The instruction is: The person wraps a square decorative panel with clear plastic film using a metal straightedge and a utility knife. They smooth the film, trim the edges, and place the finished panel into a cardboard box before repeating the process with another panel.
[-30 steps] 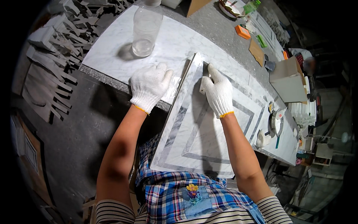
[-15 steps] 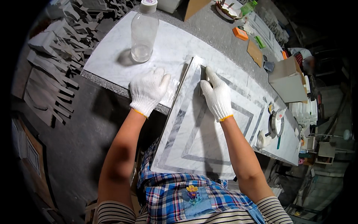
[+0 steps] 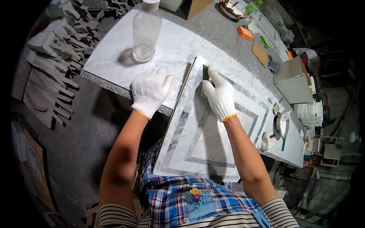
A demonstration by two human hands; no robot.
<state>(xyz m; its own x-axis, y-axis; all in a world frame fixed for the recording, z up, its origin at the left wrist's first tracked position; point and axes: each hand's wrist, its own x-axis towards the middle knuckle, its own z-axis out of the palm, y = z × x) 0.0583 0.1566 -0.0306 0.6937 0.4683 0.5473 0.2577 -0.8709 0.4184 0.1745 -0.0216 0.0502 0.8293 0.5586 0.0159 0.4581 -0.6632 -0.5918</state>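
Note:
My left hand (image 3: 151, 89), in a white knit glove, rests with curled fingers on the white marble slab (image 3: 114, 41). Its fingertips are hidden, so what it grips, if anything, does not show. In a matching glove, my right hand (image 3: 219, 93) lies over the upper part of a white marble panel (image 3: 176, 148) inlaid with grey bands. Its fingers are bent, and a small thin greyish piece (image 3: 204, 90) shows beside them, too small to name. The panel lies tilted toward my lap, its lower edge against my plaid apron (image 3: 171, 197).
A clear bottle (image 3: 145, 38) with a white lid stands beyond my left hand. An orange box (image 3: 245, 33), a cardboard box (image 3: 292, 83) and a round metal dish (image 3: 281, 125) lie farther right. Stacked stone strips (image 3: 47, 89) fill the floor at left.
My right hand has shifted slightly left along the panel, and more of the thin greyish piece shows beside it. My left hand has barely moved.

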